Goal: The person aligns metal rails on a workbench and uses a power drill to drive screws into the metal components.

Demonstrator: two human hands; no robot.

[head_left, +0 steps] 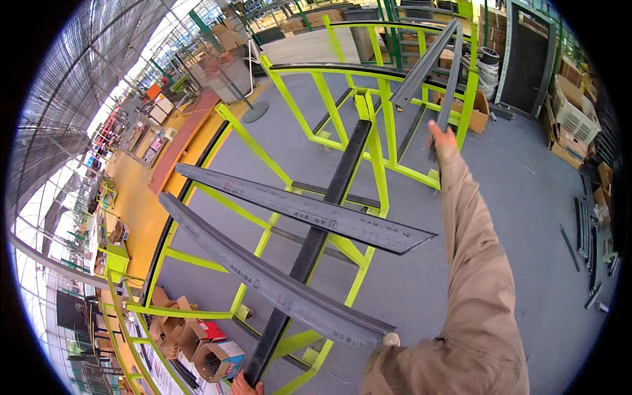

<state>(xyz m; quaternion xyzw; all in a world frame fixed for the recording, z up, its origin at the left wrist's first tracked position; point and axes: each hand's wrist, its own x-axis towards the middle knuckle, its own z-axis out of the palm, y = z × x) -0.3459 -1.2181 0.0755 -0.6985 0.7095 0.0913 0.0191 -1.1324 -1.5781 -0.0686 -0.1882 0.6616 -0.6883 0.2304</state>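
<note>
My right arm stretches forward on the right, its hand (444,139) over the near end of a narrow grey profile (449,82). The thumb and fingers look apart; I cannot tell whether they touch the profile. At the bottom edge, my left hand (246,386) rests by the near end of the black-topped bar (306,257), fingers apart, partly cut off. Two long grey profiles lie crosswise on that bar: a farther one with an angled end (309,210) and a nearer ridged one (276,286). Another grey profile (424,62) leans beside the one by my right hand.
Lime-green steel racks (322,105) with black-padded top rails stand around me on grey floor. Opened cardboard boxes (197,342) sit at lower left. At right are a white crate (575,108) on cartons and several dark bars (584,227) on the floor. A round stand base (255,112) is farther off.
</note>
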